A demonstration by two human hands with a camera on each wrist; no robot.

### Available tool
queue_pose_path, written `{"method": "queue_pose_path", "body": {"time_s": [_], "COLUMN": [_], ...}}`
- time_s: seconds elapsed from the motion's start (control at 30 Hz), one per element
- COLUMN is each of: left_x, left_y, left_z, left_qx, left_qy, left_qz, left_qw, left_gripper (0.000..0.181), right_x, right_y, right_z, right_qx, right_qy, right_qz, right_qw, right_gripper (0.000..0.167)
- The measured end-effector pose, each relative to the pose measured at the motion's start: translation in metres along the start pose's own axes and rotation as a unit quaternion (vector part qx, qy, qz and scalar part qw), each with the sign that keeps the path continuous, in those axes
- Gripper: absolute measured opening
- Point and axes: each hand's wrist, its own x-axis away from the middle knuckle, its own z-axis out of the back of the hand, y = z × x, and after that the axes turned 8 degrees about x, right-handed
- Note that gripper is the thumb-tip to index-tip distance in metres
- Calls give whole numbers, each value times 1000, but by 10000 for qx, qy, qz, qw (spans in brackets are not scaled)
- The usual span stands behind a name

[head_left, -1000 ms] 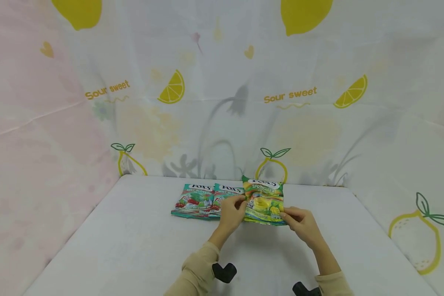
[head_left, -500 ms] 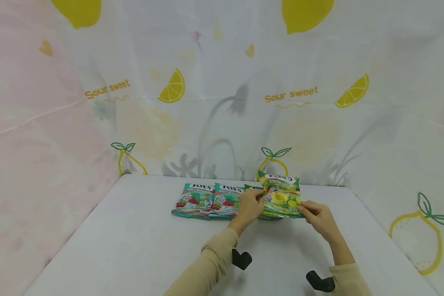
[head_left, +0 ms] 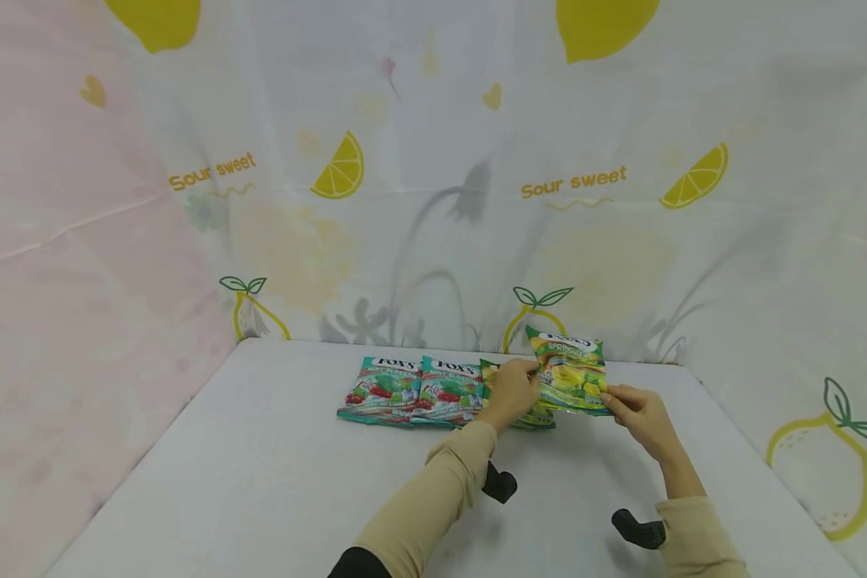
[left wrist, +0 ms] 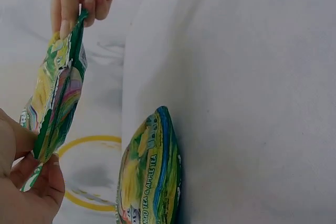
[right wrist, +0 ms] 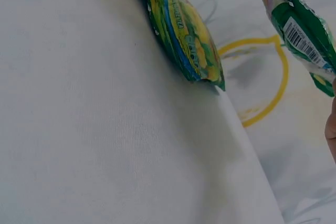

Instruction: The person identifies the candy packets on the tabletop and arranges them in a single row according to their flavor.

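Observation:
A green-and-yellow candy bag [head_left: 569, 373], marked Fox's Spring Tea, is held up between both hands above the table. My left hand [head_left: 511, 393] pinches its left edge, and my right hand [head_left: 643, 417] pinches its lower right side. The left wrist view shows the bag [left wrist: 60, 85] side-on, its back seam visible; a barcode shows on the bag [right wrist: 299, 30] in the right wrist view. Just below, a second yellow-green candy bag [head_left: 537, 417] lies on the table, partly hidden by the left hand. Its face [left wrist: 139, 177] shows more in the left wrist view.
Two teal Fox's Mint Blossom candy bags [head_left: 383, 391] lie side by side left of the second yellow-green bag, forming a row near the back of the white table [head_left: 260, 482]. A printed curtain [head_left: 433, 241] with lemons hangs right behind the table's back edge.
Both hands have carried the upper Spring Tea bag rightward and slightly up. The second yellow-green bag, earlier hidden behind it, now shows on the table. The teal bags stay put.

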Motion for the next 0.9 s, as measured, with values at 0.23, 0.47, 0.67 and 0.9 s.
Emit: {"method": "queue_pose_path", "body": {"time_s": [0.23, 0.47, 0.67, 0.9], "left_x": [-16, -24, -31, -39], "left_y": [2, 7, 3, -30], "left_z": [-4, -5, -11, -36], "left_qx": [691, 1084, 717, 667], "left_qy": [-1190, -1649, -1568, -671], "left_qz": [1376, 2356, 2411, 1703], "left_qw": [9809, 9516, 9551, 9808], "left_gripper": [58, 67, 70, 64], "right_x": [-3, -9, -11, -13], "right_y": [16, 22, 26, 31], "right_z": [5, 8, 9, 8], "right_qx": [-95, -17, -2, 74], "right_qy": [274, 212, 196, 243], "right_qz": [-84, -345, -410, -636], "right_qw": [9995, 9992, 9990, 9977], "right_gripper": [22, 27, 26, 29]}}
